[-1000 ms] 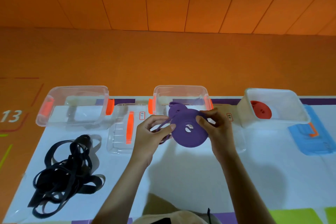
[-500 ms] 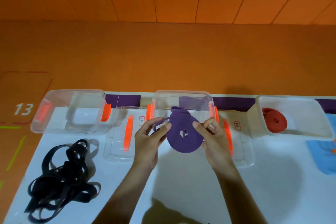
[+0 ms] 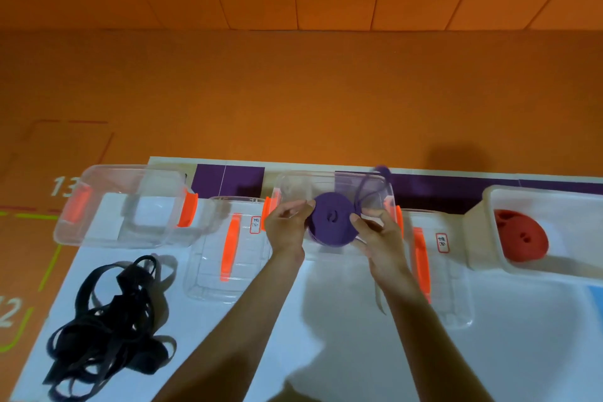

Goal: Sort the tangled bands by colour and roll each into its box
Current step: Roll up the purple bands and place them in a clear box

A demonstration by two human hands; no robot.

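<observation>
A rolled purple band (image 3: 331,218) sits between both hands at the middle clear box (image 3: 293,183), over its near rim. My left hand (image 3: 287,228) grips the roll's left side and my right hand (image 3: 375,232) pinches its right side. A loose purple tail (image 3: 375,183) loops up over the box's far right corner. A tangle of black bands (image 3: 107,323) lies on the white table at the left. A rolled red band (image 3: 518,238) rests in the white box (image 3: 489,199) at the right.
A clear box with orange clips (image 3: 130,206) stands at the left. Two clear lids with orange handles (image 3: 228,251) (image 3: 437,271) lie flat beside the middle box. A blue lid edge (image 3: 595,300) shows at the far right. Orange floor lies beyond the table.
Both hands have carried the purple roll forward to the middle box. The loose tail, earlier at the roll's left, now loops up to the right.
</observation>
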